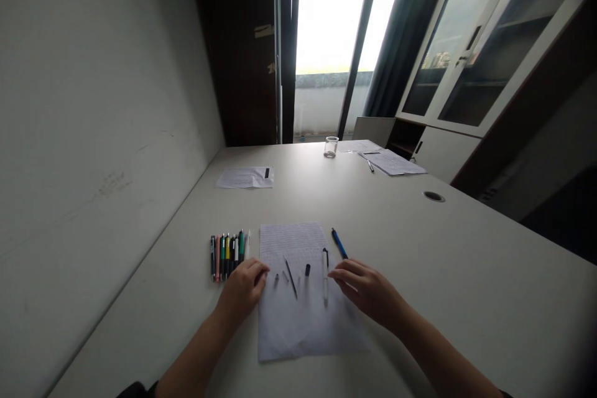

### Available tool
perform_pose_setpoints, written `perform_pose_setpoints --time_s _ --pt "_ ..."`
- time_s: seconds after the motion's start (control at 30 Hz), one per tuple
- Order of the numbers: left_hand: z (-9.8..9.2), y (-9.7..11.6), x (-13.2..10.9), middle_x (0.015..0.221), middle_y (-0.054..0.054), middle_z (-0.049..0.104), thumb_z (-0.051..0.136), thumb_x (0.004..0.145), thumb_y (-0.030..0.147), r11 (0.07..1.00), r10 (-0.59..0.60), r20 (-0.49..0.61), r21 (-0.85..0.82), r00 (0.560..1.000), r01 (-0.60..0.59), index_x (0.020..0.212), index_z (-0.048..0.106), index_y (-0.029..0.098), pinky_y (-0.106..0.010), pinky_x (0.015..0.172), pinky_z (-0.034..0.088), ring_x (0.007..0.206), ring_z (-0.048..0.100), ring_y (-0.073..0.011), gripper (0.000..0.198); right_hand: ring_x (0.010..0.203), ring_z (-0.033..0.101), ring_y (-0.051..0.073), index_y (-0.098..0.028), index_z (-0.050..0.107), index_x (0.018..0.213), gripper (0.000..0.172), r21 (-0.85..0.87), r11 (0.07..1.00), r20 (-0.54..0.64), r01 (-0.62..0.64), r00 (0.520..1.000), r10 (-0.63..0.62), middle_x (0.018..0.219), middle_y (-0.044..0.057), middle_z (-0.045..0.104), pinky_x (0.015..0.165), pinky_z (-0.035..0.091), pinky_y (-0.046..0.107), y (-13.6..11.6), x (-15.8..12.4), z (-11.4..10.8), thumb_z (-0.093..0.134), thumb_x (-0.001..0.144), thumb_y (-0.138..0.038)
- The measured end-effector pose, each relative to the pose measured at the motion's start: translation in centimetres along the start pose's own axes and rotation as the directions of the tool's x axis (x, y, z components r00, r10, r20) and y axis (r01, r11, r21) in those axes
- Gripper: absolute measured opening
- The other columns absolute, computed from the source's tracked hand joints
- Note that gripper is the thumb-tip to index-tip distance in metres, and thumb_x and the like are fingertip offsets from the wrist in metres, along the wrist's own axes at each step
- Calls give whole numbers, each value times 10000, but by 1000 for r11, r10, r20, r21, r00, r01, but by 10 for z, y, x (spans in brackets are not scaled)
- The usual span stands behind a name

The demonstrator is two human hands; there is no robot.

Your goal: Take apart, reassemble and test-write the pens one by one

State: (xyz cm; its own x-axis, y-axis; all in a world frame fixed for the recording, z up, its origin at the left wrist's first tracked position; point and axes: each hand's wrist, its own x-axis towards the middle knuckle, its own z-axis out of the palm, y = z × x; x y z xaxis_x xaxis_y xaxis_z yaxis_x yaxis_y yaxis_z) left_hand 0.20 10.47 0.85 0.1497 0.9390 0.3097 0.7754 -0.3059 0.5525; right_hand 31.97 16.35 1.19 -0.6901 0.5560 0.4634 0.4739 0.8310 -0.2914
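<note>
The left hand [244, 285] is resting at the left edge of the sheet [291, 333], its fingers loosely curling and its thumb standing a little apart, with nothing showing in its grasp. The right hand [358, 283] is hovering or resting at the sheet's right side; its fingers are bending gently, spreading from the thumb and gripping nothing visible. Its fingertips are reaching to just beside the white pen [325, 280], though whether they are touching it I cannot tell.

The white pen is lying lengthwise on the right part of the sheet, its dark clip pointing to the far end. Left of it, a black cap [307, 270], a pale tip [299, 277], a slanting refill [291, 278] and two small parts [277, 278] are lying in a loose row between the hands.

A blue pen [339, 243] is lying just beyond the right hand, off the sheet. Near the left hand, on its far side, a row of pens [227, 255] is lying side by side. Farther off, a glass [331, 148] is standing near the table's [466, 298] far edge, papers [396, 162] are lying to its right, and another page [242, 178] is lying at far left.
</note>
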Motion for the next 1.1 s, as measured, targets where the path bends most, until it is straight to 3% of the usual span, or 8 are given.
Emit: perform_pose_setpoints --time_s 0.6,0.77,1.1 --pt "-2 2 0 933 -59 675 487 904 139 1000 13 0 -3 1000 -13 932 663 217 -360 857 505 931 638 -225 194 798 662 165 -217 686 1019 182 -57 998 8 23 1000 -23 885 61 687 702 540 262 -2 1 1 513 970 -187" --pt "-2 3 0 934 -58 676 489 899 127 1000 9 2 -2 1000 -9 927 665 212 -356 856 503 930 635 -222 198 840 649 177 -225 678 1073 203 -76 997 57 18 998 -13 918 64 683 726 542 280 -2 0 3 515 964 -172" --pt "-2 2 1 969 -62 684 507 882 109 999 27 16 19 1000 -27 966 697 219 -369 887 505 954 635 -225 235 806 611 182 -237 682 1112 239 -149 983 104 104 991 -90 904 63 656 689 536 288 -4 2 5 549 940 -137"
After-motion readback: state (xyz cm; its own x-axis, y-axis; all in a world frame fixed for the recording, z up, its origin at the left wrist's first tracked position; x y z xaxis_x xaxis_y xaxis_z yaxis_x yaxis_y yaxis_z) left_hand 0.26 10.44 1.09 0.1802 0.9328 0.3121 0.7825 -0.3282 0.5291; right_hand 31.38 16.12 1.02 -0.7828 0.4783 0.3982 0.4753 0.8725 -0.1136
